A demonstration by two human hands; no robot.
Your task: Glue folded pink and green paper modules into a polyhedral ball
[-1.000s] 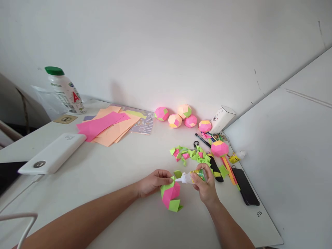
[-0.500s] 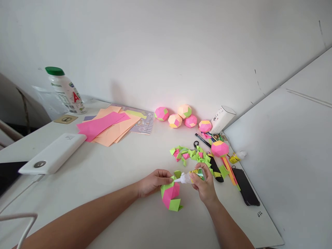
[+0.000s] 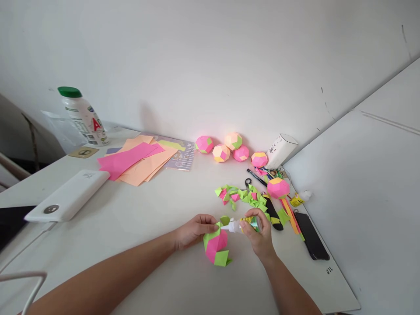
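Observation:
My left hand (image 3: 197,231) pinches the upper left edge of a curved green and pink folded-paper piece (image 3: 215,247), held low over the table. In my right hand (image 3: 260,234) lies a glue bottle (image 3: 241,225) on its side, with fingers and thumb wrapped around it. Its white nozzle points left and meets a green flap of the paper piece near my left thumb. Whether glue is coming out is too small to tell. Just beyond my hands is a loose pile of small green and pink folded paper units (image 3: 246,196).
Several finished paper balls (image 3: 221,153) rest along the wall. To the right are a box cutter (image 3: 274,213), a second glue bottle (image 3: 300,198) and a black phone (image 3: 311,236). Paper sheets (image 3: 141,162), a power bank (image 3: 68,194) and a drink bottle (image 3: 83,116) occupy the left.
The right hand and glue bottle have shifted very slightly, the nozzle staying at the green flap. My left hand and the paper piece hold still.

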